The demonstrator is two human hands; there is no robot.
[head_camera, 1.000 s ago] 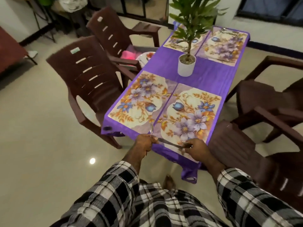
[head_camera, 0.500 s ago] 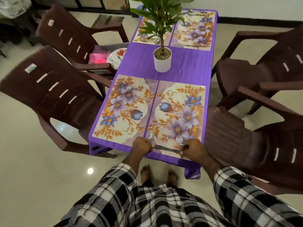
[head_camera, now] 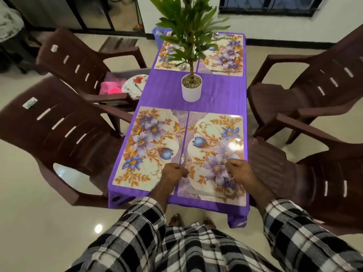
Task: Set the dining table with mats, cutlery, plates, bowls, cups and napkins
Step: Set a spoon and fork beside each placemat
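At the near end of the table (head_camera: 216,95), both hands are over the two near mats. Left hand (head_camera: 172,173) grips a spoon (head_camera: 183,159): fingers curled round the handle, bowl sticking out past the knuckles and pointing toward the far end. Spoon sits right over the seam between the near-left mat (head_camera: 149,146) and near-right mat (head_camera: 216,150). Long axis runs roughly along the table's length.

Right hand (head_camera: 238,171) is curled over the near-right mat, toward its right edge. Something thin may be pinched in it, but it's blurred, so I can't tell whether it holds cutlery or nothing.

Key relation: the spoon is already in the left hand, at the inner edge of the near-right mat and aligned with that edge. My read is the next move is a short lowering onto either mat beside the seam, with no reorientation needed. Left hand owns it; right hand is well apart on the other side of the mat.

Progress, judged: all four mats are down. The far mats (head_camera: 225,54) seem to have cutlery on them, partly hidden by the potted plant (head_camera: 191,89). Plates (head_camera: 135,83) and pink cups (head_camera: 111,88) wait on the chair (head_camera: 82,61) off the left edge. No plates, bowls, cups or napkins show on the table yet.

Risk: the mat surface looks glossy, so the spoon could slide if dropped rather than placed.
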